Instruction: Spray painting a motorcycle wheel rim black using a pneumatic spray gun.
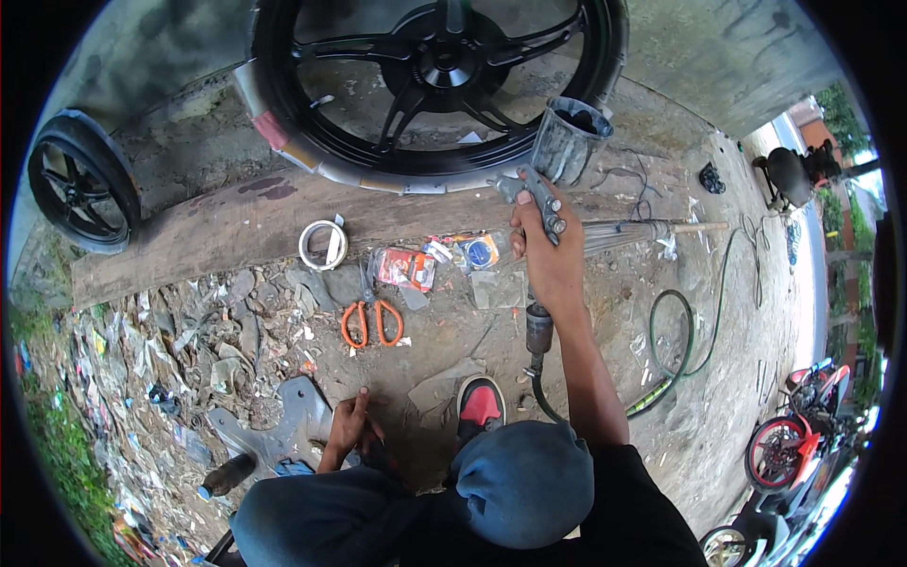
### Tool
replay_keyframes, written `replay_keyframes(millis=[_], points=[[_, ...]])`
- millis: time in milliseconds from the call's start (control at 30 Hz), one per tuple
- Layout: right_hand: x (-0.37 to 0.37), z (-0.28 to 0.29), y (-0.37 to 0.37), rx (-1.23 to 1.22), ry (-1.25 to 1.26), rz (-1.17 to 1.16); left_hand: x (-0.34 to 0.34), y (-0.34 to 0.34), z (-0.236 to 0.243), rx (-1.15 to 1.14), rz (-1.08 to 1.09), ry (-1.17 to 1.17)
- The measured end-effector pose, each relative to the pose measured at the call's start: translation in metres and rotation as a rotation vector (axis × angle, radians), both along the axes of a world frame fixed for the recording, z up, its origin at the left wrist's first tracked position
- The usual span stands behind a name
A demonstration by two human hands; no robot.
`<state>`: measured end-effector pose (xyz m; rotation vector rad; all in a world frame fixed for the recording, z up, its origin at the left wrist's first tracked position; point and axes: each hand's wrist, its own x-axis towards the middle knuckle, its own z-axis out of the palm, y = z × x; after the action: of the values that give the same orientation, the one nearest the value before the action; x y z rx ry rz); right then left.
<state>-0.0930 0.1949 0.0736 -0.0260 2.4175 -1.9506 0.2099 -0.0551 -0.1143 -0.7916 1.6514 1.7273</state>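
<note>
My right hand is wrapped round a spray gun with a grey, paint-stained cup on top. A hose coupling hangs below its handle. Just beyond the gun stands a glossy black spoked motorcycle wheel rim, its tyre covered with strips of paper and tape. The cup overlaps the rim's lower right edge. My left hand rests low by my left knee, thumb up and fingers loosely apart, with nothing seen in it. A grey flat metal plate lies on the ground beside it.
A wooden plank lies under the wheel. Near it are a tape roll, orange-handled scissors, small packets and a broom. A green hose loops at right. A second black wheel leans left; motorcycles stand right.
</note>
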Motion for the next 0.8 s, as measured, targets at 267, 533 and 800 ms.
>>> replay_keyframes(millis=[267,533,800], points=[[-0.011,0.009,0.023,0.151,0.169,-0.206,0.006,-0.002,-0.014,-0.05,0.005,0.016],[-0.011,0.052,0.045,0.136,0.274,-0.271,0.0,0.0,0.006,-0.038,0.002,0.035],[-0.012,0.108,0.047,0.032,0.424,-0.274,0.006,-0.001,-0.003,-0.027,0.002,0.018]])
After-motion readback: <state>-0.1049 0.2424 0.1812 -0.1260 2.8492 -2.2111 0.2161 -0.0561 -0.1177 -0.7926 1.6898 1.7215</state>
